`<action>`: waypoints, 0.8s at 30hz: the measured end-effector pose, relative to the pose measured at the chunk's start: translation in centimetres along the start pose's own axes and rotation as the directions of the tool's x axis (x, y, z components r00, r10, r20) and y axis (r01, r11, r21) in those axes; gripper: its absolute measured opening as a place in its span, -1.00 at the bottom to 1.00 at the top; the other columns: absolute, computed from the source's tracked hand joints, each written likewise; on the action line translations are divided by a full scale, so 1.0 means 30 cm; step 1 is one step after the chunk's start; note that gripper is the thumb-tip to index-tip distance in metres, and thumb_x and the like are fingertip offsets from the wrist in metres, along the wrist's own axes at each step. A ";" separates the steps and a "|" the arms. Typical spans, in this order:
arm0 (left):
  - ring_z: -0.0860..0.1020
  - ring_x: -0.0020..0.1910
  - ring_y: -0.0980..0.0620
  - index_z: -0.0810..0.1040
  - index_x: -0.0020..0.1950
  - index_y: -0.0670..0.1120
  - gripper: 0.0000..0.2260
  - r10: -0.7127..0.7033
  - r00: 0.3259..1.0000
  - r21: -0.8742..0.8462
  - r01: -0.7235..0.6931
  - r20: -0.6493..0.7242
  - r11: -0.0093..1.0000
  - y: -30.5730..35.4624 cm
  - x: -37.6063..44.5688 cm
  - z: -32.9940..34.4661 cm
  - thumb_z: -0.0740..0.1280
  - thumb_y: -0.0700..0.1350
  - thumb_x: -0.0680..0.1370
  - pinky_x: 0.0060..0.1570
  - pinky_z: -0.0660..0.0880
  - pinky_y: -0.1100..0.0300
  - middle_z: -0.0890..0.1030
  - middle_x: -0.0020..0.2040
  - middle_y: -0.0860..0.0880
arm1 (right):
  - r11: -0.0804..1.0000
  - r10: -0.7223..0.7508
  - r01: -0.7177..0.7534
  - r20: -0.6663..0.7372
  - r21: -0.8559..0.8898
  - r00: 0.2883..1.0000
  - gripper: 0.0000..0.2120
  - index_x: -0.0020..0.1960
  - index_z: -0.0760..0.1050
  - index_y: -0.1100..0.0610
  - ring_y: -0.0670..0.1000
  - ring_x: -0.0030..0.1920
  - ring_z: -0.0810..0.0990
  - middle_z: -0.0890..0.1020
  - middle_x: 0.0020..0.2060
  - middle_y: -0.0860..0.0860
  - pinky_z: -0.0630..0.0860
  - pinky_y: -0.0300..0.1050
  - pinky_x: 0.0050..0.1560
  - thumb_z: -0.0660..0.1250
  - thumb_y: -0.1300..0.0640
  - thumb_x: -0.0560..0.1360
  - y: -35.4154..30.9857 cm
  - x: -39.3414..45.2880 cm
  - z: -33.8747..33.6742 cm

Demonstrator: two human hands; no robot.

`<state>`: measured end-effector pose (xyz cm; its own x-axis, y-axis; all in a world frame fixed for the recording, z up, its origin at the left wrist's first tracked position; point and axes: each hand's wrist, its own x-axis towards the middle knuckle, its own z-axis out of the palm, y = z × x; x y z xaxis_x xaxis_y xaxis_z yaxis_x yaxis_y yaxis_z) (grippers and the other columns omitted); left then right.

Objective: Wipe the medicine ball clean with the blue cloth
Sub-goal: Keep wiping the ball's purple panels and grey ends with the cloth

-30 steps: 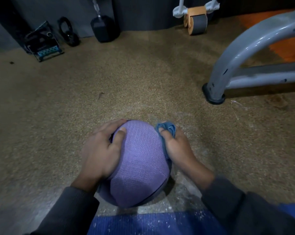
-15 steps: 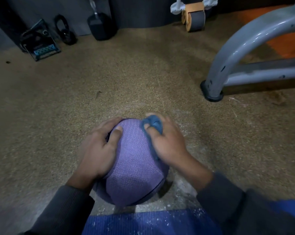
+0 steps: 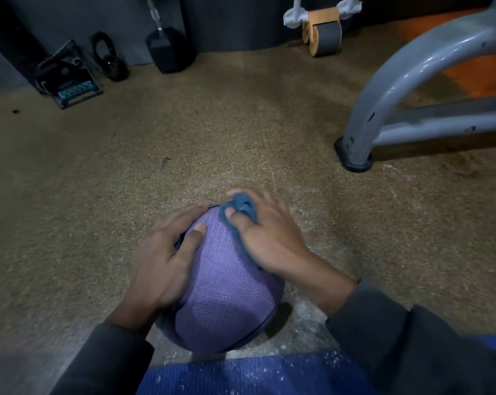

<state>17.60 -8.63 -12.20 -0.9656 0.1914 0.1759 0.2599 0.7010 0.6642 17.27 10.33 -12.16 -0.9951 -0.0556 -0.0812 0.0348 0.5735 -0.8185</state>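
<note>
The ball, purple and textured, sits on the floor just beyond a blue mat, low in the middle of the view. The cloth lies bunched on the ball's upper right, part of it poking up between the fingers. The right hand presses flat over it, its grip closed on the cloth. A second ago this hand and the cloth were on the ball's right flank; half a second ago they had climbed toward the crown; now they sit higher and further left, close to the top. The left hand is spread over the ball's left side, fingers wide, thumb laid across the top; it holds nothing but braces the ball, much where it was before. The ball itself has hardly shifted on the floor.

White dust speckles the floor around the ball and the mat's edge. To the right stands a grey frame, its foot on the floor. Against the far wall are a dumbbell, a kettlebell and an ab wheel, all well apart from the ball.
</note>
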 end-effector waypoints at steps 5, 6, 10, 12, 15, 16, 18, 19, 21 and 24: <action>0.43 0.38 0.18 0.55 0.32 0.12 -0.62 0.050 0.999 -0.067 -0.050 0.008 0.997 -0.025 -0.026 -0.016 0.14 0.15 0.57 0.39 0.28 0.18 0.55 0.31 0.19 | 0.997 0.048 -0.052 0.069 0.056 0.996 -0.68 0.33 0.40 -0.11 0.02 0.21 0.45 0.50 0.23 -0.07 0.34 0.04 0.28 0.11 -0.14 0.63 -0.002 0.045 -0.002; 0.43 0.38 0.19 0.54 0.32 0.12 -0.62 0.053 0.999 -0.074 -0.053 0.005 0.996 -0.023 -0.028 -0.017 0.14 0.14 0.57 0.39 0.27 0.19 0.55 0.32 0.20 | 0.980 0.135 -0.151 0.125 0.133 0.983 -0.70 0.23 0.47 -0.05 0.04 0.08 0.53 0.58 0.09 -0.01 0.40 0.05 0.26 0.11 -0.14 0.63 0.030 0.068 -0.010; 0.42 0.37 0.22 0.52 0.33 0.16 -0.62 0.057 0.998 -0.048 -0.056 0.022 0.997 -0.015 -0.022 -0.017 0.11 0.14 0.57 0.39 0.26 0.23 0.53 0.33 0.22 | 0.949 0.281 -0.301 0.183 0.089 0.942 -0.71 0.07 0.48 0.00 0.02 -0.08 0.56 0.58 -0.11 -0.01 0.47 0.05 0.17 0.09 -0.16 0.64 0.074 0.086 -0.027; 0.42 0.39 0.21 0.51 0.35 0.12 -0.62 0.081 0.996 -0.053 -0.079 0.035 0.995 -0.016 -0.023 -0.018 0.11 0.11 0.59 0.39 0.24 0.28 0.52 0.34 0.22 | 0.981 0.196 -0.196 0.127 -0.012 0.972 -0.72 0.23 0.42 -0.08 0.04 0.20 0.49 0.52 0.20 -0.03 0.39 0.11 0.30 0.08 -0.16 0.63 0.025 0.059 -0.020; 0.42 0.40 0.16 0.51 0.35 0.07 -0.63 0.104 0.994 -0.077 -0.102 0.025 0.992 -0.025 -0.040 -0.022 0.12 0.06 0.60 0.42 0.25 0.22 0.52 0.35 0.18 | 0.973 -0.053 0.071 0.085 -0.221 0.995 -0.62 0.41 0.27 -0.15 0.09 0.34 0.31 0.38 0.36 -0.07 0.32 0.17 0.33 0.07 -0.15 0.61 -0.078 0.029 0.005; 0.42 0.40 0.17 0.51 0.35 0.06 -0.64 0.101 0.995 -0.077 -0.100 0.013 0.992 -0.028 -0.049 -0.023 0.12 0.06 0.61 0.42 0.26 0.19 0.52 0.35 0.17 | 0.963 -0.098 0.116 0.085 -0.243 0.992 -0.61 0.42 0.26 -0.15 0.09 0.32 0.31 0.38 0.35 -0.08 0.33 0.17 0.30 0.06 -0.15 0.61 -0.089 0.036 0.017; 0.40 0.41 0.20 0.49 0.35 0.12 -0.65 0.098 0.995 -0.081 -0.098 -0.011 0.992 -0.029 -0.068 -0.022 0.12 0.06 0.60 0.42 0.23 0.26 0.51 0.35 0.21 | 0.976 -0.088 0.102 0.080 -0.191 0.993 -0.62 0.40 0.30 -0.13 0.06 0.30 0.36 0.42 0.31 -0.07 0.34 0.11 0.28 0.07 -0.14 0.61 -0.081 0.054 0.022; 0.39 0.42 0.21 0.48 0.34 0.15 -0.66 0.093 0.995 -0.089 -0.094 -0.025 0.992 -0.028 -0.076 -0.020 0.13 0.07 0.60 0.42 0.21 0.28 0.50 0.35 0.22 | 0.990 -0.051 0.062 0.084 -0.130 0.995 -0.67 0.35 0.36 -0.10 0.03 0.22 0.43 0.48 0.23 -0.07 0.37 0.06 0.23 0.08 -0.12 0.62 -0.056 0.065 0.017; 0.39 0.43 0.17 0.49 0.34 0.16 -0.66 0.062 0.997 -0.114 -0.066 -0.040 0.991 -0.032 -0.085 -0.019 0.13 0.08 0.60 0.44 0.23 0.17 0.51 0.36 0.21 | 0.992 0.084 -0.096 0.140 0.083 0.987 -0.74 0.10 0.48 0.02 -0.04 -0.12 0.53 0.57 -0.12 -0.06 0.48 0.05 0.05 0.09 -0.08 0.65 0.009 0.077 0.005; 0.39 0.44 0.15 0.50 0.34 0.16 -0.65 0.045 0.999 -0.129 -0.049 -0.030 0.990 -0.035 -0.090 -0.032 0.13 0.09 0.60 0.44 0.24 0.16 0.50 0.37 0.21 | 0.931 0.284 -0.304 0.123 0.201 0.951 -0.70 0.05 0.52 0.02 0.08 -0.08 0.60 0.65 -0.07 0.07 0.51 0.14 0.11 0.11 -0.13 0.63 0.077 0.054 0.015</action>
<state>19.92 -10.52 -12.67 -0.9525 0.2021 0.2278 0.3042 0.5960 0.7431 15.77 11.18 -14.44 -0.9251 0.0095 -0.3795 0.3534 0.3870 -0.8517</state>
